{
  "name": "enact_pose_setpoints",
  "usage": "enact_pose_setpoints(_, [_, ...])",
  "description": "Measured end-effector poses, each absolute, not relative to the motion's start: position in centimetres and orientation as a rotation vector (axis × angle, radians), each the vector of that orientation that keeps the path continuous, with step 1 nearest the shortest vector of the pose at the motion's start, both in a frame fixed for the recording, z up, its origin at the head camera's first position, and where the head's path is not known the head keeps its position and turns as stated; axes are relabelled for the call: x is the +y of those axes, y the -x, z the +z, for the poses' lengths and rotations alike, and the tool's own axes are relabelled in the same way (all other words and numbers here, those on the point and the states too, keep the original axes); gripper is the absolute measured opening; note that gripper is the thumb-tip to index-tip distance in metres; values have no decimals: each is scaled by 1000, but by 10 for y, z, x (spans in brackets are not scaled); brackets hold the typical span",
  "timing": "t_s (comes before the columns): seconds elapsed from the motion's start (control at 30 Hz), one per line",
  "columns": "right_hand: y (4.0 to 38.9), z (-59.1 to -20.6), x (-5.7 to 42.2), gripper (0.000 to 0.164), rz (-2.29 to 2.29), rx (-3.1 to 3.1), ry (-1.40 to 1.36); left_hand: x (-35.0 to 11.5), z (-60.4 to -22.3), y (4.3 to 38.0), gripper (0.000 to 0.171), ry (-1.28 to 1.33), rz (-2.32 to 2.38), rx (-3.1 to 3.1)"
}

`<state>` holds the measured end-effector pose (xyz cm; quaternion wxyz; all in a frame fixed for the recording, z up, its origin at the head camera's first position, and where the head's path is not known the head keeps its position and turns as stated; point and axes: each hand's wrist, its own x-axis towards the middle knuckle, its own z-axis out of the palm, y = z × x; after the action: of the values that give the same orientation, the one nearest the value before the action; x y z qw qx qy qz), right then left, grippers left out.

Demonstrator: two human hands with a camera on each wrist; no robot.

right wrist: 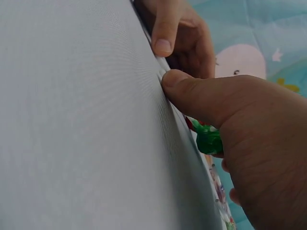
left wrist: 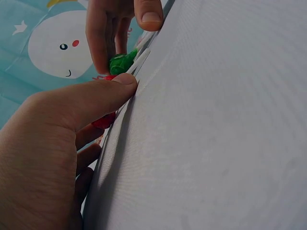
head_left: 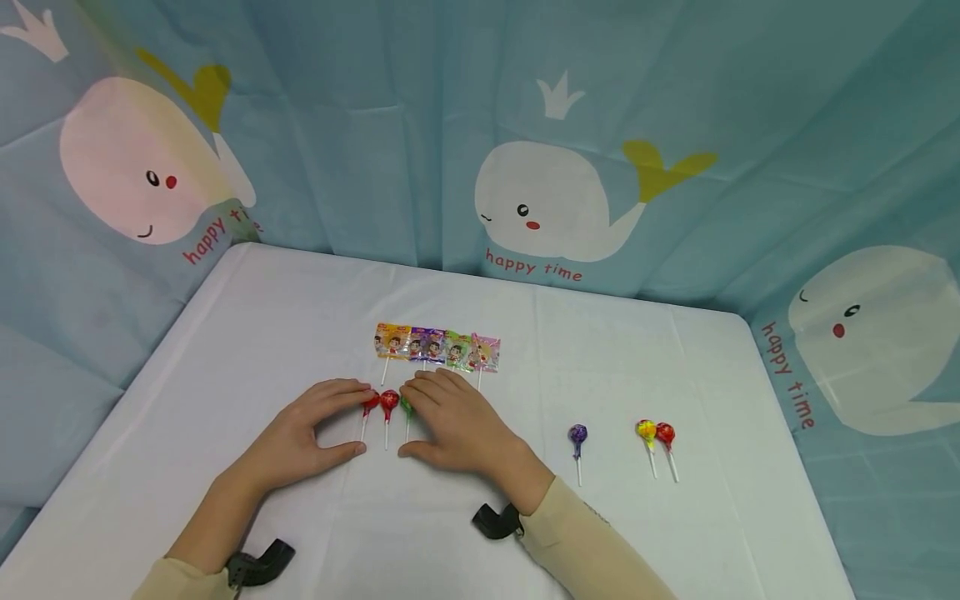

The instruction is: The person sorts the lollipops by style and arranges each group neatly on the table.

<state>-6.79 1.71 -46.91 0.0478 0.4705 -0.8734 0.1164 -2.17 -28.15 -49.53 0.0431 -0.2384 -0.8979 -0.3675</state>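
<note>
Three lollipops lie side by side on the white table in the head view: a red one (head_left: 371,402) at the left, another red one (head_left: 389,401) in the middle, a green one (head_left: 407,407) at the right. My left hand (head_left: 309,433) rests at their left side, fingertips at the outer red head and thumb near the stick's end. From the other side my right hand (head_left: 461,421) partly covers the green lollipop, its fingers touching the head and its thumb by the stick. In the right wrist view the green wrapper (right wrist: 209,140) shows beside my fingers.
Behind the hands stands a row of flat-wrapped lollipops: orange (head_left: 393,340), purple (head_left: 427,343), green (head_left: 457,350) and pink (head_left: 486,353). To the right lie a purple lollipop (head_left: 577,435), a yellow one (head_left: 647,430) and a red one (head_left: 665,434). A whale-print curtain (head_left: 420,200) borders the table (head_left: 600,358).
</note>
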Motion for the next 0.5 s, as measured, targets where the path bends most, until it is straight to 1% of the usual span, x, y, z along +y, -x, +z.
enact_pose_setpoints(0.5, [71, -472, 18, 85, 407, -2672, -1449, -281, -495, 23, 77, 734, -1128, -2743])
